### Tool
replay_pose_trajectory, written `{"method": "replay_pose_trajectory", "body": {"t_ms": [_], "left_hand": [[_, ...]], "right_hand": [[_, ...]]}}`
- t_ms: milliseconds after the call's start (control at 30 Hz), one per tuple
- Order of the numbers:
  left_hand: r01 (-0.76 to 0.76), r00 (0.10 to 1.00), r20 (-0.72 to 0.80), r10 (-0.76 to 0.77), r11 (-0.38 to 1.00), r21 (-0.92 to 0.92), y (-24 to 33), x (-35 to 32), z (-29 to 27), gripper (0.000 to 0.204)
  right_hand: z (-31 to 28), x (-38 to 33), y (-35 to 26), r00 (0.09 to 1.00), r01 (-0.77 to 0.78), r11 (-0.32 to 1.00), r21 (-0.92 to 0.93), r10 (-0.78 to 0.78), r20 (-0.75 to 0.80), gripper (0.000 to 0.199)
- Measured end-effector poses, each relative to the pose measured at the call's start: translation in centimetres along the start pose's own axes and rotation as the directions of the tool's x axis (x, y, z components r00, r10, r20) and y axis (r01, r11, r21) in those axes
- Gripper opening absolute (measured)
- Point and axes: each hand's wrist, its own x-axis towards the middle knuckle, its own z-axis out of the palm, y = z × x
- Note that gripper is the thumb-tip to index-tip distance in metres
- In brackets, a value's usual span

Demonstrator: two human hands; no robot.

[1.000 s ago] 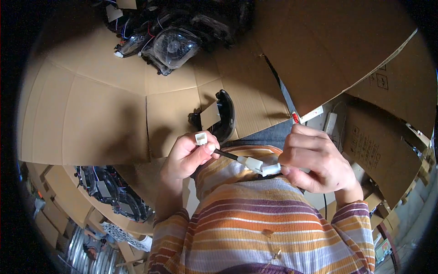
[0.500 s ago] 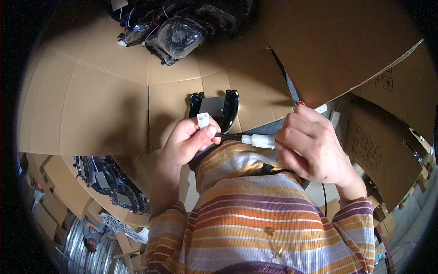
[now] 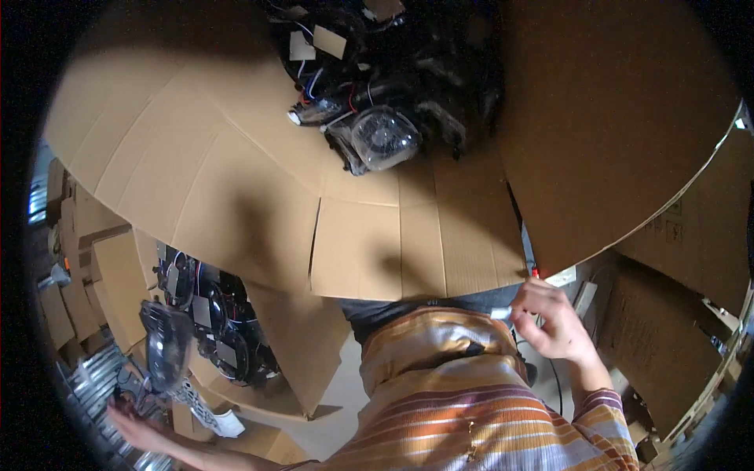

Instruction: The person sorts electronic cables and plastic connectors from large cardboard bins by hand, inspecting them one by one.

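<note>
My right hand (image 3: 554,318) is at the near right edge of the cardboard, fingers closed around a white plastic connector (image 3: 500,313) whose end sticks out to the left. My left hand (image 3: 137,428) reaches far out to the lower left, its fingers looking stretched out. Just above it a headlight (image 3: 166,345) with a clear lens and dark housing stands tilted, beside a carton. I see no clear contact between hand and headlight. In that carton lie several black lamp units (image 3: 210,314) with wires.
A pile of black headlights (image 3: 385,137) with wires and card tags lies at the far side of the large cardboard (image 3: 369,243). A slit runs toward its near right edge, with a small red thing (image 3: 536,273) at its end. Another carton (image 3: 660,337) stands at right.
My left hand has let go of the white connector and swung out to the lower left. The black lamp unit has left the cardboard in front of me. My right hand still grips a connector.
</note>
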Motion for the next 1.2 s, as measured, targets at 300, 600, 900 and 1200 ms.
{"method": "replay_pose_trajectory", "body": {"t_ms": [300, 600, 900, 1200], "left_hand": [[0.428, 0.731, 0.603, 0.319, 0.474, -0.77, 25.4, -4.5, 12.4, 0.018], [0.874, 0.476, 0.787, 0.391, -0.113, -0.473, 51.0, 3.3, 30.9, 0.013], [0.9, 0.432, 0.833, 0.345, -0.105, -0.423, 58.2, 2.8, 37.1, 0.021], [0.679, 0.513, 0.834, 0.202, 0.499, -0.539, 56.3, 3.6, 34.1, 0.042]], "right_hand": [[1.5, 0.3, 0.1, 0.999, -0.053, 0.996, -0.071, 0.054, 0.008, 0.008], [1.4, 0.3, -0.9, 0.976, -0.216, 0.975, -0.047, 0.215, -0.024, 0.01], [2.4, -0.6, 0.0, 0.835, -0.533, 0.84, 0.101, 0.541, -0.094, 0.014], [2.6, 0.0, -0.3, 0.785, -0.618, 0.784, 0.067, 0.619, 0.004, 0.028]]}}
